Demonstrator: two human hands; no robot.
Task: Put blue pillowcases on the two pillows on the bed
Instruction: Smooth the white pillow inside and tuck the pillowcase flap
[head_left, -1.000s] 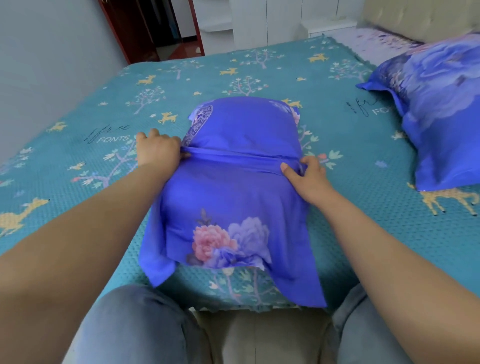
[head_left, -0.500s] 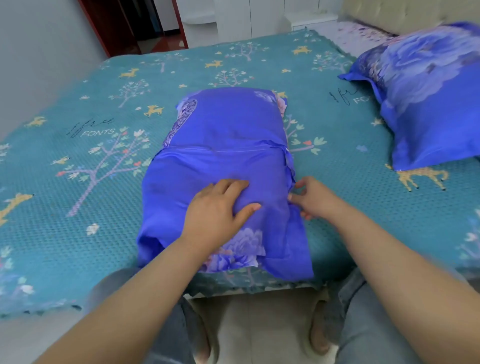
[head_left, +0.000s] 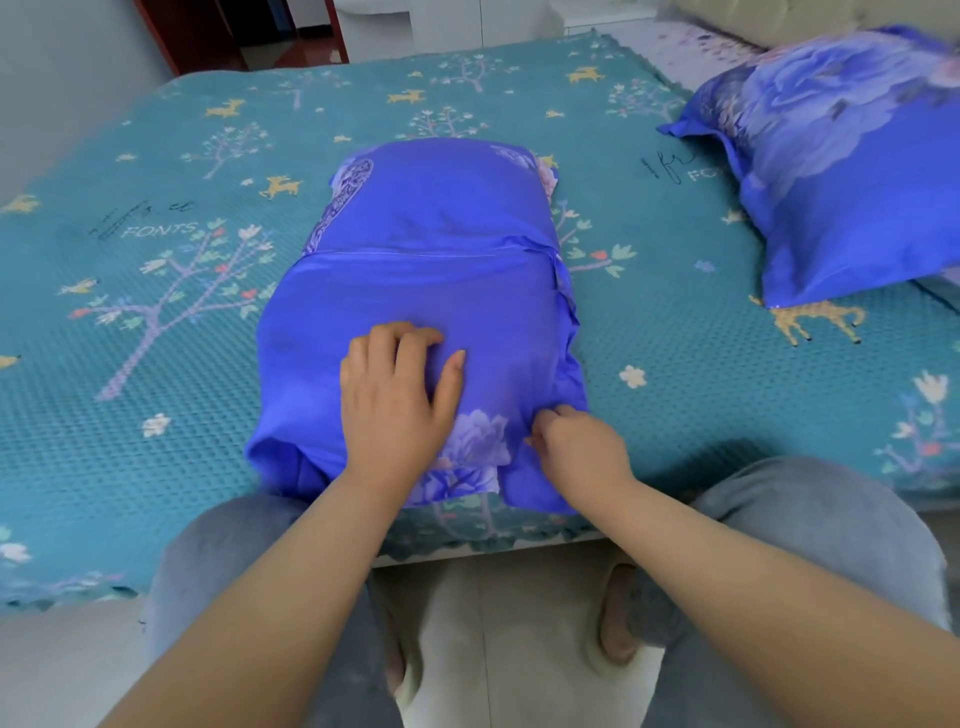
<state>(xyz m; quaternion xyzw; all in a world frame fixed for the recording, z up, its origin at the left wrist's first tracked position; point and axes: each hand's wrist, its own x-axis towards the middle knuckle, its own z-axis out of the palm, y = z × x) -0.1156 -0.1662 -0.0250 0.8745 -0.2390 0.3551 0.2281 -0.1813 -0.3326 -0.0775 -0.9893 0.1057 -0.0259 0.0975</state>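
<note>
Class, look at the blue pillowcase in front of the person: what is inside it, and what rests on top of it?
The pillowcase bulges as if stuffed, but the pillow itself is covered and cannot be seen. On top, the left hand presses flat, while the right hand pinches the fabric near its open end.

The blue pillowcase (head_left: 431, 270) is smooth cloth with a slight satin sheen, as is the second pillow's cover (head_left: 852, 171). The teal bedspread (head_left: 130, 332) is matt cloth with a waffle-like texture. The trousers (head_left: 810, 514) look soft and fuzzy; the floor (head_left: 498, 623) is smooth, pale tile.
</note>
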